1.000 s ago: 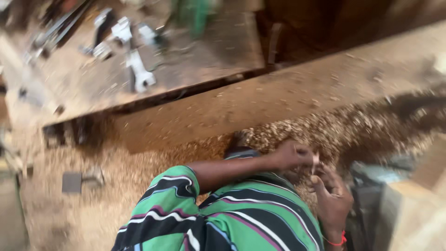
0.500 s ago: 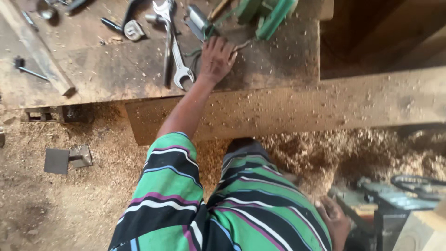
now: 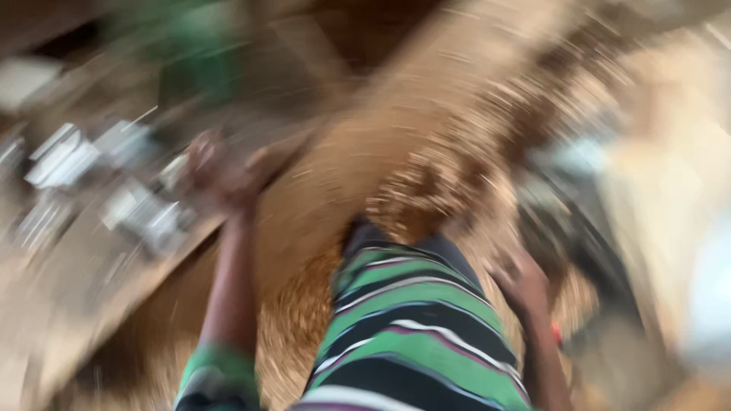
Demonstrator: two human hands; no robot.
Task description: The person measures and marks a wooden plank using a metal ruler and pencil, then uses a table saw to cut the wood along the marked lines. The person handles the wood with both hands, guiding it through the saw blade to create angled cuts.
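Left hand (image 3: pixel 225 179) among blurred metal tools (image 3: pixel 137 213)

No packages, labels, signs or screens.

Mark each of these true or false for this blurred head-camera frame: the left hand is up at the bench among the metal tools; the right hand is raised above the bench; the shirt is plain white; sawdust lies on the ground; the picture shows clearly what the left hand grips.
1. The left hand is up at the bench among the metal tools. True.
2. The right hand is raised above the bench. False: it hangs low at the person's right side.
3. The shirt is plain white. False: it is striped green, black and white.
4. Sawdust lies on the ground. True.
5. The picture shows clearly what the left hand grips. False: motion blur hides it.
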